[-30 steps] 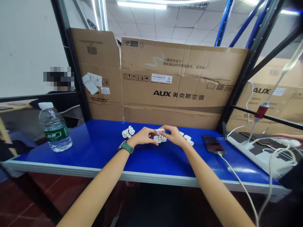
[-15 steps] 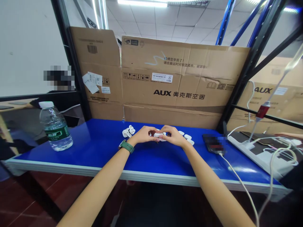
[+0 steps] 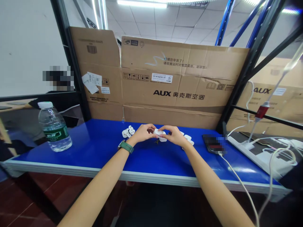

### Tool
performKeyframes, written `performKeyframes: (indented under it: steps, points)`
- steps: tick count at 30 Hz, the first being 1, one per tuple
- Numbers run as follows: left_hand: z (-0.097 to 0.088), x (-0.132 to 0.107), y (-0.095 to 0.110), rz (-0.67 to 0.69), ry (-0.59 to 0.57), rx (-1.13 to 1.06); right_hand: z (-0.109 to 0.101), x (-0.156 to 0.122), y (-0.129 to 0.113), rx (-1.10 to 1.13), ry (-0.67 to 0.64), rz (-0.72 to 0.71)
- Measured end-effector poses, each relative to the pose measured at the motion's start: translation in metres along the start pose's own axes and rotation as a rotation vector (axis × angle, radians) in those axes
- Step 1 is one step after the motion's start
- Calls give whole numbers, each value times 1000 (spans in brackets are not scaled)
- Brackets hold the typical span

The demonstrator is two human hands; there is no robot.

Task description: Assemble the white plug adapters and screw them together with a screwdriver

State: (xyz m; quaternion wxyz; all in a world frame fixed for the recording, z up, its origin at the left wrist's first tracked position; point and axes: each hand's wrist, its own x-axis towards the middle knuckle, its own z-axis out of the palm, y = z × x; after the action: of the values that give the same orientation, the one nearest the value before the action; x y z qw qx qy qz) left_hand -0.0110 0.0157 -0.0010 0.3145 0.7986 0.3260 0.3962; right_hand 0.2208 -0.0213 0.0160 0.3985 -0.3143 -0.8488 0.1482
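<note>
Over the middle of the blue table, my left hand and my right hand meet, fingertips closed from both sides on a small white plastic piece. Its exact kind is too small to make out. Just below, another white piece lies partly hidden by my right fingers. Small brassy metal bits rest on the table under my hands. Left of my left hand is a cluster of white plastic parts with round holes. Several smooth white pieces lie behind my right wrist, partly covered by it.
A water bottle stands at the left of the blue table. On the right lie a phone with a cable and a white power strip with tangled cords. A cardboard panel closes off the back. A person sits beyond the left side.
The white piece between my fingers has been turned and raised slightly, with a broader face showing. My fingers have shifted, and the white piece and metal bits beneath are more visible.
</note>
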Motion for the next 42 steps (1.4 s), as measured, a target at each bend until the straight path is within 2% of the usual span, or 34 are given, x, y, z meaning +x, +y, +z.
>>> performKeyframes:
  steps: [7, 12, 19, 22, 25, 28, 31, 36, 42]
  points:
    - [2, 1, 3, 2, 76, -49, 2, 1, 0, 24, 67, 48]
    - [3, 0, 4, 12, 82, -9, 6, 0, 2, 2, 44, 55]
    - [7, 2, -2, 9, -22, -145, 4, -1, 2, -51, -1, -38]
    - [4, 2, -2, 13, -37, -53, 4, -1, 6, -87, 10, -15]
    - [0, 0, 5, 80, -11, 52, 4, -1, 8, -35, 8, -1]
    - [-2, -1, 10, 127, 30, 63, 3, 0, 9, -10, 0, 10]
    - [-1, -1, 9, 107, 33, 55, 2, 0, 9, 7, -46, 31]
    - [0, 2, 2, 62, -80, -59, 2, -1, 6, 226, -113, 148]
    - [-1, -4, 8, -121, -302, -197, -5, -3, 4, 310, -226, 335]
